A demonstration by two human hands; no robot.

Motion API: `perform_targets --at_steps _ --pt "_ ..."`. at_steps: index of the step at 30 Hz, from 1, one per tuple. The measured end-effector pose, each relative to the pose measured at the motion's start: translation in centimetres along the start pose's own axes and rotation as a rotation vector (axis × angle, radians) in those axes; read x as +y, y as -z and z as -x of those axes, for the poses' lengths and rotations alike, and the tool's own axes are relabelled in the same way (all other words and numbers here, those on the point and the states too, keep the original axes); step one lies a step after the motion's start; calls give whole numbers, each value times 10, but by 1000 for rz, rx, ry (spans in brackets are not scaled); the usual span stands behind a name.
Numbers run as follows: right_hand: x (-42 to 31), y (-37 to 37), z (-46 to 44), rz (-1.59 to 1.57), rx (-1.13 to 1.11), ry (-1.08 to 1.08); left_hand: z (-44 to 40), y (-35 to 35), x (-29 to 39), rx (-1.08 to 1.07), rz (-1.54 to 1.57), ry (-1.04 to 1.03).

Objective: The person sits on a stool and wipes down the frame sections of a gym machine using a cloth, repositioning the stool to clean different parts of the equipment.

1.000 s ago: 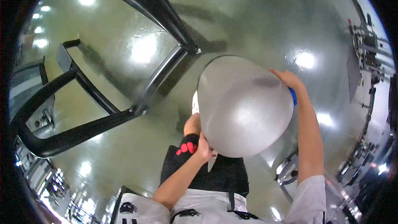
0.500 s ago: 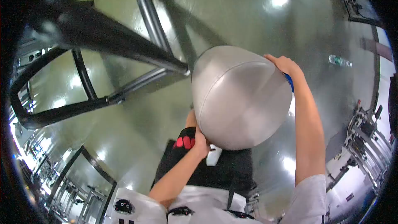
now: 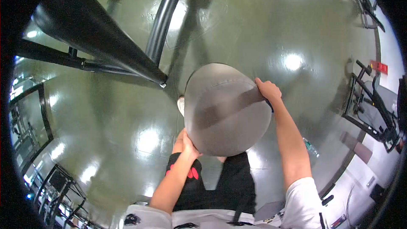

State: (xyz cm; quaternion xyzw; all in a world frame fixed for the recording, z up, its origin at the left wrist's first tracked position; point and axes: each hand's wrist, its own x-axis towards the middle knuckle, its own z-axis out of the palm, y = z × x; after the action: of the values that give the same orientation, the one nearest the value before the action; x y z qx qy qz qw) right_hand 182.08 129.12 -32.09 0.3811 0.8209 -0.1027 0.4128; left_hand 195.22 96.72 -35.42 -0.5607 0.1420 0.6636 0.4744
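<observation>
Since 0.5 s ago, the grey padded cushion [image 3: 224,118] has slid leftward in the view, and the foot of the black tubular frame [image 3: 160,29], then almost meeting the cushion's edge, now stands apart from it with bare floor between. The clear plastic bottle [image 3: 310,147] has gone from beyond the cushion's right side to the lower right of it, and a white shoe [image 3: 181,105] has come into sight at the cushion's left edge. A dark band of shade now crosses the cushion's upper face.

The bottle, the 1 container that can be made out near the cushion, lies on its side on the floor, just beside the right forearm; it has a green label, and whether it holds any liquid cannot be told.

The cushion is held between 2 hands, above the floor and in front of the black trousers [image 3: 235,174]. The left hand [image 3: 189,147] grips its lower left edge, with some fingers hidden from view. The right hand [image 3: 269,90] is closed over its upper right edge, diagonally across from the left, and a blue band [image 3: 269,105] shows below the right wrist. The cushion's stitched seam curves along its far side, and black exercise equipment [image 3: 369,106] stands well to the right of it.
</observation>
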Motion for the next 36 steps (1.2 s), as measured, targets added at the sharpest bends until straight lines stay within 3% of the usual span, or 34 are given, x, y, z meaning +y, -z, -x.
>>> perform_targets --at_steps 2,4,6,8,11,13,14,16,18,20,21,22,24,26,29,30,31,32,33,35,36 --pt "-10 -2 -25 19 33 3 -25 -8 -11 316 -115 -56" --pt "-4 -26 -67 -28 5 62 -67 12 -24 335 -160 -170" --pt "15 -64 -117 -123 36 303 -56 -5 -21 390 -151 -312" --pt "0 -54 -79 -144 36 402 -41 -19 -28 449 -147 -443" --pt "-10 -22 -26 -32 58 446 -56 -3 -53 361 -218 -626" --pt "10 -18 -18 -75 80 538 -63 -11 -85 427 -574 -806" --pt "23 -18 -20 -120 131 646 -47 -34 -95 417 -522 -844" --pt "43 -11 -6 -166 171 773 1 -73 -126 296 41 -685" --pt "65 -5 6 -182 294 918 -37 -36 -187 294 74 -842" --pt "69 23 28 -72 148 830 -43 -40 -218 480 228 -645" --pt "68 37 35 -63 3 789 -59 -31 -236 412 239 -744" --pt "65 46 45 -70 9 812 -69 -23 -247 345 247 -837" --pt "56 65 62 -176 -100 802 -35 -39 -232 412 113 -906" --pt "40 76 83 -329 -64 840 -1 -49 -216 434 -44 -905" --pt "-20 120 132 -564 14 1101 15 -28 -172 561 -222 -1071" --pt "-48 154 166 -604 17 1146 48 -45 -150 571 -128 -1181" --pt "-78 178 185 -700 83 1214 90 -71 -126 760 -380 -1439" --pt "-110 202 202 -818 207 1380 120 -89 -87 799 -488 -1580" --pt "-139 230 237 -991 248 1624 169 -125 -52 756 -525 -1575" --pt "-183 275 281 -924 412 1743 242 -183 8 605 -636 -1888" --pt "-206 287 297 -902 597 1878 272 -204 40 618 -808 -2012"
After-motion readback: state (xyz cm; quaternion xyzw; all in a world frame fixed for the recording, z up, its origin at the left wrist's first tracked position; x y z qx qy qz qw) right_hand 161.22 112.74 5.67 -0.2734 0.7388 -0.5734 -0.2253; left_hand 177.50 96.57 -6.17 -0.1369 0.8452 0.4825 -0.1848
